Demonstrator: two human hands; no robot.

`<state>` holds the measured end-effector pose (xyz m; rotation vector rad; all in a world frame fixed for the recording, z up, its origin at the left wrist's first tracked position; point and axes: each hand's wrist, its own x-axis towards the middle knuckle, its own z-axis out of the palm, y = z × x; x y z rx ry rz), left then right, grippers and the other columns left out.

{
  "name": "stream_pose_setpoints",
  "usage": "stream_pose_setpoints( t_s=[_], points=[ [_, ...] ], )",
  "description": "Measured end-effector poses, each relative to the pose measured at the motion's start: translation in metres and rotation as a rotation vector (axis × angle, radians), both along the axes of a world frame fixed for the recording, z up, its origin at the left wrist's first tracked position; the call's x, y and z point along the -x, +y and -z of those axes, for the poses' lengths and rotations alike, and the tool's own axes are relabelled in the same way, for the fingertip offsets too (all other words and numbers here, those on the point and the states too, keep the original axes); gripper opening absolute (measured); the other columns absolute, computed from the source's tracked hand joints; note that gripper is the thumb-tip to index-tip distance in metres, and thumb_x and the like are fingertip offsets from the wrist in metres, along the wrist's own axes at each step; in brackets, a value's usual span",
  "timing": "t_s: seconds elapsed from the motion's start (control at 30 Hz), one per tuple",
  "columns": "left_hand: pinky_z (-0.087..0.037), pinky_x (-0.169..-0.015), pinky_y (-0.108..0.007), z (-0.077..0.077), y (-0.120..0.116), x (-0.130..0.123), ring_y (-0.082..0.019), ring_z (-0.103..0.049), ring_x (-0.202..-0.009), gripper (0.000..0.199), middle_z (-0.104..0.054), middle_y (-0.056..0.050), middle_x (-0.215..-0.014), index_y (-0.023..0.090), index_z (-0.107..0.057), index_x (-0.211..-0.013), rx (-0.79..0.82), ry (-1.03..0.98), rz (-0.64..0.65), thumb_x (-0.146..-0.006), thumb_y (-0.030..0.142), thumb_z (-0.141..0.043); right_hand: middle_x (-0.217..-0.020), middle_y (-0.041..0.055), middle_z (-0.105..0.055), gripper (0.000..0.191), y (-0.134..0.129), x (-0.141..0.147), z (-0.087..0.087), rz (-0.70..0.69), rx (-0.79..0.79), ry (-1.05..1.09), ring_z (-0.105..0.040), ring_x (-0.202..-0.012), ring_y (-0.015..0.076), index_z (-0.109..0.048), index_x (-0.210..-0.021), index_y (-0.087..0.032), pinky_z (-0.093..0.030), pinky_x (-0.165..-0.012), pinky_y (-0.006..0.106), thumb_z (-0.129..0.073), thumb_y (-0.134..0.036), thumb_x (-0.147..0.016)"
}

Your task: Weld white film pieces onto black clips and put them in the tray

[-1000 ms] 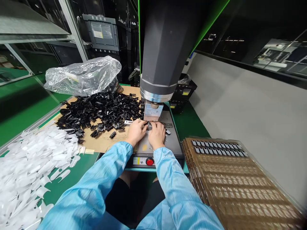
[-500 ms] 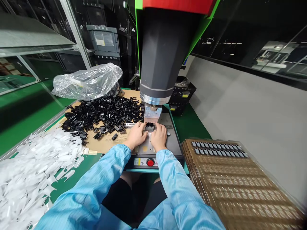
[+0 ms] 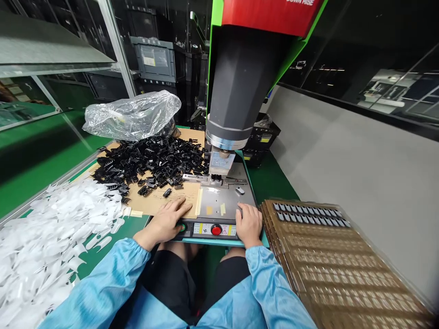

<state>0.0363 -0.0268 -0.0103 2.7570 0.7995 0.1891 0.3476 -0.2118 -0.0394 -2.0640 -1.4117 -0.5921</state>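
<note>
My left hand point(image 3: 167, 220) rests at the left front of the press base, thumb at a green button point(image 3: 183, 227) and fingers stretched over the cardboard. At the panel's right end lies my right hand point(image 3: 249, 222), fingers extended and holding nothing; what is under it is hidden. Between them sits a red button point(image 3: 216, 230). A small black part point(image 3: 216, 177) sits in the metal fixture point(image 3: 214, 183), directly under the press's metal tool head point(image 3: 221, 162). A small grey-and-black piece point(image 3: 239, 190) lies on the metal plate point(image 3: 214, 201) to the right.
Black clip-like parts point(image 3: 154, 160) are heaped behind my left hand, with a clear plastic bag point(image 3: 132, 116) beyond. White curved pieces point(image 3: 58, 242) pile up at the left. Stacked brown trays point(image 3: 329, 256) stand at the right, two rows filled. The press column point(image 3: 236, 82) rises ahead.
Both hands have left the fixture and come back toward me, the left to the green button, the right to the panel's right end. The black part stays in the fixture. The view has shifted slightly.
</note>
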Motion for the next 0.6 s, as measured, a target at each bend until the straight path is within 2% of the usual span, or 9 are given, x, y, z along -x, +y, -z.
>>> stream_pose_setpoints(
  t_s=[0.27, 0.6],
  points=[
    [-0.036, -0.126, -0.056, -0.0007, -0.0004, -0.0019, -0.039, -0.042, -0.152, 0.086, -0.041, -0.014, -0.169, 0.03, -0.048, -0.162, -0.005, -0.03, -0.01, -0.081, 0.022, -0.075, -0.108, 0.0083, -0.077, 0.026, 0.0006, 0.0015, 0.0088, -0.013, -0.101, -0.023, -0.064, -0.1, 0.0254, -0.073, -0.114, -0.022, -0.04, -0.09, 0.039, -0.048, -0.027, -0.106],
    [-0.032, -0.128, -0.057, 0.0013, -0.0009, -0.0008, -0.039, -0.039, -0.154, 0.083, -0.041, -0.016, -0.169, 0.029, -0.048, -0.162, -0.027, -0.043, 0.007, -0.084, 0.028, -0.074, -0.104, 0.0077, -0.076, 0.027, 0.0017, 0.0027, 0.0081, 0.029, -0.101, 0.024, -0.063, -0.095, 0.0242, -0.074, -0.111, -0.022, -0.038, -0.085, 0.038, -0.047, -0.026, -0.107]
  ],
)
